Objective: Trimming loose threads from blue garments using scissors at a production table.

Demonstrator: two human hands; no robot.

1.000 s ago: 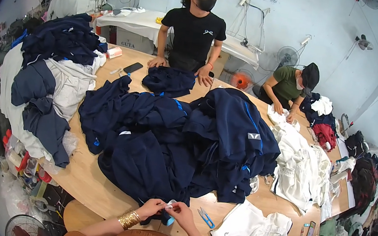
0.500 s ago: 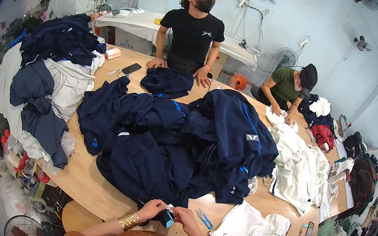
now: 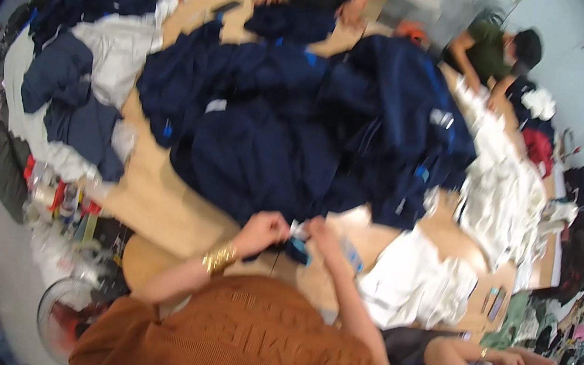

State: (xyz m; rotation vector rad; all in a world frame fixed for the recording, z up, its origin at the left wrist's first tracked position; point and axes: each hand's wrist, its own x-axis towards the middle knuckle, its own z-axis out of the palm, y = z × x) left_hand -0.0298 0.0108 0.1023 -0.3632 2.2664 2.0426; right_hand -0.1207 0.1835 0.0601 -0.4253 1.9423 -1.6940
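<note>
My left hand [image 3: 267, 230], with a gold bracelet at the wrist, pinches a small white label [image 3: 296, 229] at the table's near edge. From the other side, the fingers of my right hand [image 3: 322, 234] are closed on the same label. Just below it hangs a bright blue bit of cloth [image 3: 299, 251], by the near edge of a navy garment [image 3: 258, 155] in the big heap. Motion blur hides the finer detail of the fingers. Beside my right forearm lie blue-handled thread snips [image 3: 351, 253], partly covered by the arm.
White garments [image 3: 418, 282] lie to the right on the wooden table [image 3: 148, 196], with more white clothing [image 3: 502, 201] beyond. Grey and white cloth [image 3: 103, 66] is piled at the left. Co-workers stand across the table and at far right; another sits close at my right.
My view has tilted downward, so the table and heap appear higher in the picture. Both hands still pinch the label. The co-worker at near right has brought both hands together.
</note>
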